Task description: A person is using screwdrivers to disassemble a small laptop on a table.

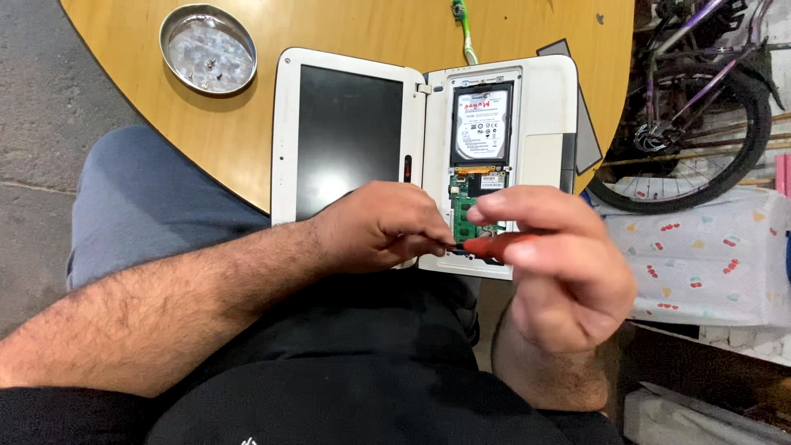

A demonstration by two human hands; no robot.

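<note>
Small white laptop (412, 156) lies opened flat at the near edge of a round wooden table (379, 25), underside panel off. Dark screen half (350, 140) on the left, opened base on the right. Hard drive (483, 124) with a white label sits in its bay toward the far end of the base; green circuit board (468, 216) just below it, nearer the person.

Right hand (560, 272) is closed on a red-handled screwdriver (494, 244), fingers curled round the handle, handle lying roughly level over the near edge of the base. Left hand (383, 227) pinches the dark shaft end of the tool with thumb and fingertips, right over the near part of the green board. Tip contact point hidden by the fingers, can't tell what it touches. Hands close together, joined only by the tool.

Round metal dish (208, 49) with small screws sits at the far left edge of the table, well apart from the laptop. Green cable (463, 29) runs from the far edge to the laptop's base. Bicycle (700, 107) stands off the table on the right.
</note>
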